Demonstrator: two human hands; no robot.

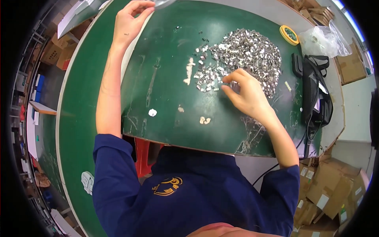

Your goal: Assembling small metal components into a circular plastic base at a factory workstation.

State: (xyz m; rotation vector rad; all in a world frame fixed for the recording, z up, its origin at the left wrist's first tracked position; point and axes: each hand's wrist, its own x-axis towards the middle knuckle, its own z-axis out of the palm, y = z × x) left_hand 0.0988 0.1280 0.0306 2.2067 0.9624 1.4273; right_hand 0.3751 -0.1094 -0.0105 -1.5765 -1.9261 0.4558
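Note:
A large heap of small silvery metal pieces [252, 51] lies on the green tabletop [169, 126], with looser pieces [209, 77] spread along its left side. My right hand [250, 94] is over the heap's lower left edge. Its thumb and forefinger are curved with a gap between the tips, and I see nothing held there. Far to the upper left, my left hand [132, 21] has thumb and fingers pinched together. Their tips meet the edge of a clear plastic thing [164, 3], cut off by the picture's top. Whatever is inside the pinch is hidden.
Beyond the heap are a yellow tape roll [289, 34] and a clear plastic bag [325, 39]. A black bag [318, 91] with a cable lies along the right edge. A white scrap [152, 113] sits nearer me. Cardboard boxes [327, 189] are stacked at lower right.

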